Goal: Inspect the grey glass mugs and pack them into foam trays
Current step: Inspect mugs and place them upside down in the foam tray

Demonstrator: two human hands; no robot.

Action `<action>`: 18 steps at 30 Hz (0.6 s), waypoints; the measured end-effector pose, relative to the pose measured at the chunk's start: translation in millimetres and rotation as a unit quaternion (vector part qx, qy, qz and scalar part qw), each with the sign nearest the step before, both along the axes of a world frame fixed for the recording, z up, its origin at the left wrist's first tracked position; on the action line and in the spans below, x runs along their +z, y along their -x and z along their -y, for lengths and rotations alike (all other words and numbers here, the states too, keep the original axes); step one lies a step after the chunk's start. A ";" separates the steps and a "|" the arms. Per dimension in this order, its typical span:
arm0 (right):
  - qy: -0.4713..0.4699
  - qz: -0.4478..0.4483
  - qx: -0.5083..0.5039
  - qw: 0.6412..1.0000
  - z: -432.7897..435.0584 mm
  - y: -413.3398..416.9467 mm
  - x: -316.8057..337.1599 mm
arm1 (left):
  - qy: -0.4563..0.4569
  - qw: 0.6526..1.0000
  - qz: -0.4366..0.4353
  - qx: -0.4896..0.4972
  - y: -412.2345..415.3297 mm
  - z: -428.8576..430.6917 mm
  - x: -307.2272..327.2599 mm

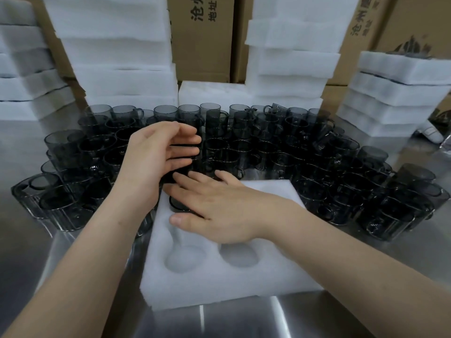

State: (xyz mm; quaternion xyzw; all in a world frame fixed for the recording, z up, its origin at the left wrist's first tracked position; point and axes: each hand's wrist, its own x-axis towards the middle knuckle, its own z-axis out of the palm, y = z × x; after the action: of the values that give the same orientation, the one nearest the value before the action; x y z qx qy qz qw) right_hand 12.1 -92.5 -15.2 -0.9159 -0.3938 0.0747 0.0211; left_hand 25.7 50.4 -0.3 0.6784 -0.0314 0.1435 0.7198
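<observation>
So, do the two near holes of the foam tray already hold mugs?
No, both near holes of the foam tray show only bare white foam.

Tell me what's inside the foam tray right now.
The foam tray has two empty near pockets. A grey mug shows in the far left pocket. The right hand covers the far right pocket, so its contents are hidden.

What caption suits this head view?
Left hand grips a grey mug beside the foam tray; right hand rests flat on it.
</observation>
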 end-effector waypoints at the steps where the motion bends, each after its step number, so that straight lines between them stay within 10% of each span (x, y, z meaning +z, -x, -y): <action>1: 0.006 -0.006 -0.003 1.000 0.0 0.8 1.0 | -0.005 1.000 0.002 -0.002 0.3 1.0 -0.4; 6: -0.081 -0.060 -0.006 0.995 1.8 -1.5 13.7 | -0.003 1.000 0.013 0.000 1.6 5.4 -0.6; 10: -0.272 0.059 -0.161 0.947 28.5 -34.4 37.9 | 0.017 0.999 0.036 0.011 2.2 6.4 0.1; 18: -0.032 0.013 -0.182 0.983 34.1 -101.6 20.1 | -0.223 0.972 0.068 -0.022 6.6 31.9 -19.4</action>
State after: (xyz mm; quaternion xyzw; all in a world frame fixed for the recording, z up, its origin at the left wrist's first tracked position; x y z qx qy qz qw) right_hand 113.7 -126.7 5.0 -0.9719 -0.2234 0.0450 0.0589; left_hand 19.1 18.5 -19.7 0.8098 -0.1263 0.1623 0.5494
